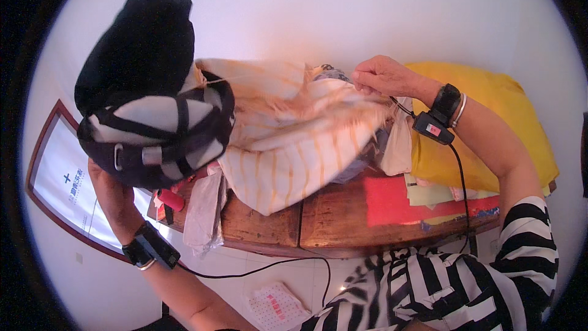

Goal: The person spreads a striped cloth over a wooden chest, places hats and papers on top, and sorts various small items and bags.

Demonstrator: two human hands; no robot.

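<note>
My left hand (103, 175) holds up a soft black-and-white checked cloth item (165, 116) at the left, possibly a bag or cap. Its black part (144, 49) rises above the checked band, which has metal buckles (150, 155). The item hides most of my left fingers. A thin pale thread (229, 78) runs from its edge towards the right and fades from sight. My right hand (387, 78) is raised over the far side of the table, fingers closed in a pinch. What lies in the pinch is too small to see.
A white cloth with orange stripes (275, 165) drapes over the wooden table (331, 224). On the right are a yellow cushion (490, 110) and a red cloth (389, 202). A red thread spool (170, 200) and a plastic packet (205, 211) lie at the left. Black cables (460, 190) trail from both wrists.
</note>
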